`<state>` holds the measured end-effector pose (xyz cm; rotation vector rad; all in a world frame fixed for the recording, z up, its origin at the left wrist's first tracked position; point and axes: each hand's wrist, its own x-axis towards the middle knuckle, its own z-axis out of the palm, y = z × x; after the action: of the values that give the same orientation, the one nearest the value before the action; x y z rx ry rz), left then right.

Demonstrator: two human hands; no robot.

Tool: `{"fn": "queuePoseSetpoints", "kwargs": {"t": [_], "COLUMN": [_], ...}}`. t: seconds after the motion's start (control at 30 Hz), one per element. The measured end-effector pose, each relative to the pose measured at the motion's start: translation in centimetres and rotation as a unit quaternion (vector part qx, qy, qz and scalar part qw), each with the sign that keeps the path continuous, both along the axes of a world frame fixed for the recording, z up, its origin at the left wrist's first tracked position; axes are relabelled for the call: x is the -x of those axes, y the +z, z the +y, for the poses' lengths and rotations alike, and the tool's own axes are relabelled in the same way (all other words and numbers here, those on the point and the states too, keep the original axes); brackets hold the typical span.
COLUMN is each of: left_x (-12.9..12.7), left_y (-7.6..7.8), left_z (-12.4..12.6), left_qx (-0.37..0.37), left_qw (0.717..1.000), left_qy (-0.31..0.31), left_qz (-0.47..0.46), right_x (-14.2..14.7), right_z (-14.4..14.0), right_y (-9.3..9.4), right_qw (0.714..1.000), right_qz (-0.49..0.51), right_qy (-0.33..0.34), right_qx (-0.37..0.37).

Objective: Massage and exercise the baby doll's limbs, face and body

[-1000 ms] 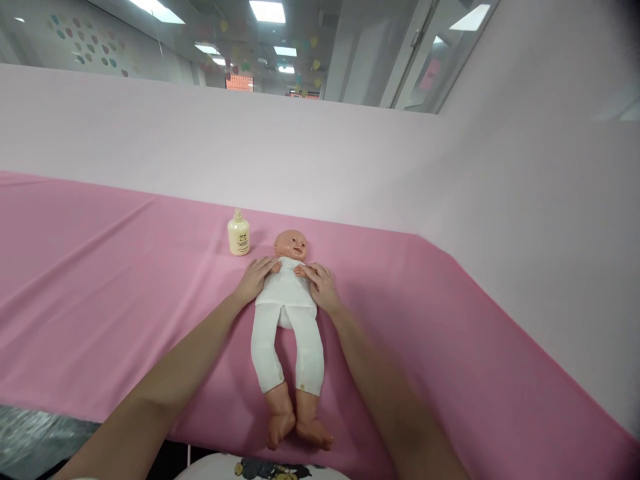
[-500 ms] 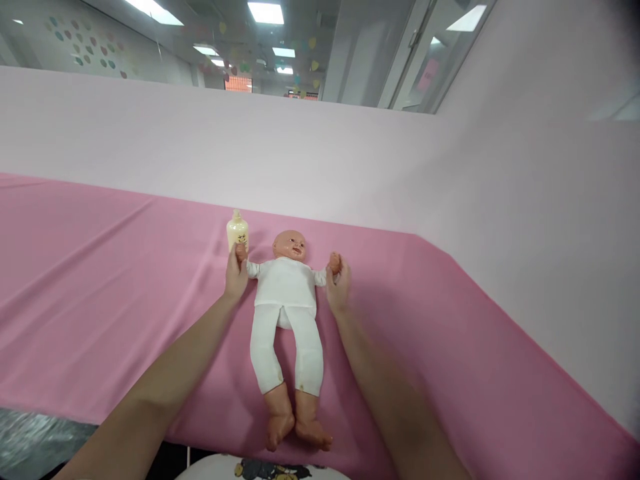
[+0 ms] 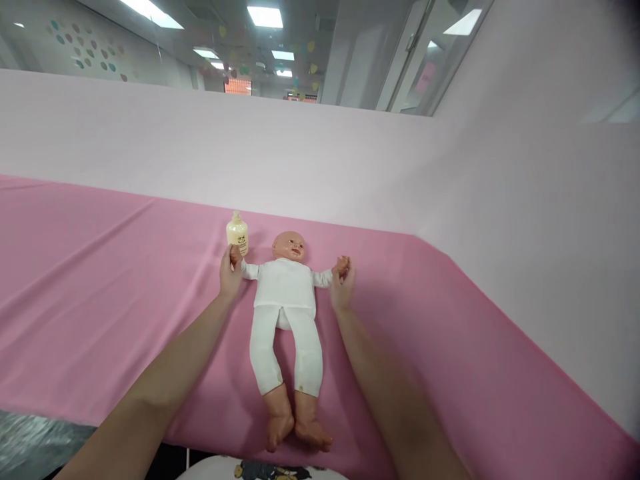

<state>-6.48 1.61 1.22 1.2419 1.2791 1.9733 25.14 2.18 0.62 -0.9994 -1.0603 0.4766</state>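
Both hands grip the doll's outstretched arms: left hand closed around one wrist, right hand around the other. It lies face-up mid-worktop, bottle toward the back edge.

Doll between the hands: head, fists and bare feet look like smooth moulded plastic or vinyl, slight sheen on the forehead. Its top and leggings are white cloth, matt, soft-looking, lightly creased at the legs. Bottle just beyond the left hand: cream plastic, smooth, faint gloss, printed label on the front. Surface under both hands: covered in pink cloth, matt, fine weave, long shallow wrinkles running left of the left hand. Backdrop beyond and right of the right hand: paler pink cloth, matt, mostly flat. Glass panels above it, glossy, reflecting ceiling lights.
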Motion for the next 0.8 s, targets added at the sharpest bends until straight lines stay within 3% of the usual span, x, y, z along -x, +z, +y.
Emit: {"fn": "queuePoseSetpoints", "kwargs": {"t": [0.17,0.37,0.53,0.8], "left_x": [-1.0,-1.7,-2.9,-2.8], "left_y": [0.3,0.0,0.3,0.2], "left_z": [-0.6,-0.2,-0.4,-0.3], "left_qx": [-0.015,-0.044,-0.106,-0.092], "left_qw": [0.984,0.932,0.881,0.875], "left_qy": [-0.045,-0.103,-0.171,-0.171], "left_qz": [0.174,0.344,0.428,0.444], "right_x": [1.3,2.1,2.0,1.9], "right_z": [-1.2,-1.1,-0.7,-0.6], "right_y": [0.2,0.3,0.3,0.2], "right_qw": [0.975,0.898,0.875,0.871], "right_qz": [-0.212,-0.409,-0.452,-0.459], "right_qy": [0.054,0.142,0.15,0.157], "right_qx": [-0.044,-0.077,-0.081,-0.08]}}
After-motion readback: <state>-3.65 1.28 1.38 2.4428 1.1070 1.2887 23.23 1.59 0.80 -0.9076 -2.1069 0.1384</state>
